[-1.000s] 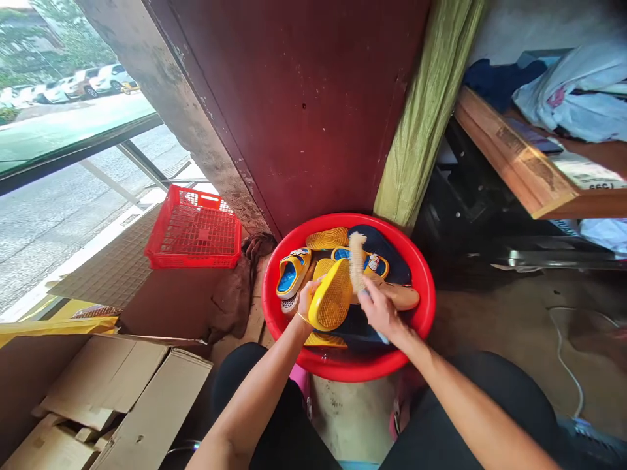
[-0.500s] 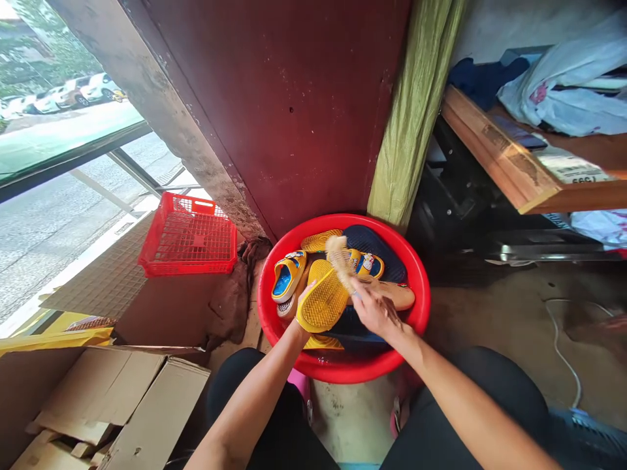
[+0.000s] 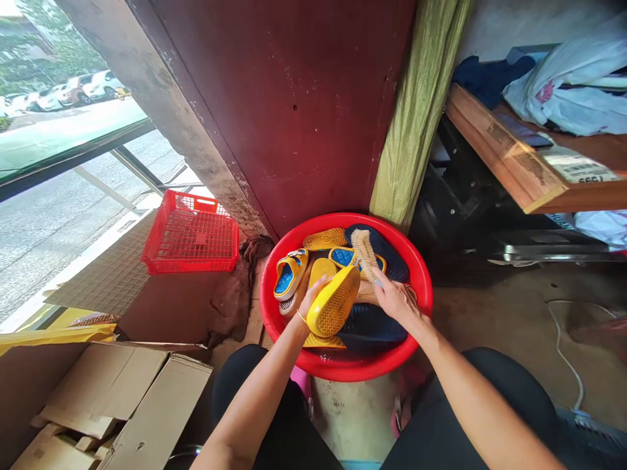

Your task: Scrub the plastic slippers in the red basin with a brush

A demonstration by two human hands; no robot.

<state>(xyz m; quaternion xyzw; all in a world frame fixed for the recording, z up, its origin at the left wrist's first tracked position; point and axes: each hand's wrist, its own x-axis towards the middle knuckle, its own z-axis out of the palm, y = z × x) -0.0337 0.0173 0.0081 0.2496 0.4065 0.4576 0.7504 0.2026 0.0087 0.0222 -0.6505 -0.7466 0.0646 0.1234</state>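
My left hand (image 3: 311, 299) grips a yellow slipper (image 3: 337, 301), tilted with its patterned sole facing right. A pale-bristled brush (image 3: 363, 251) is in my right hand (image 3: 394, 299), its bristles just beyond the slipper's upper end. Both hands are over a red basin (image 3: 425, 287). Inside lie a yellow and blue sandal (image 3: 290, 274) at the left, a yellow sole (image 3: 323, 239) at the back, dark blue slippers (image 3: 375, 323) and a tan shoe partly hidden by my right hand.
A red plastic crate (image 3: 193, 235) stands left of the basin, with cardboard boxes (image 3: 108, 385) nearer me. Behind the basin are a dark red door (image 3: 294, 130) and a yellow-green curtain (image 3: 416, 130). A wooden shelf (image 3: 519, 156) juts in at the right.
The slipper in my left hand has turned onto its side and shifted slightly right. My right hand has moved right with the brush, away from the sole.
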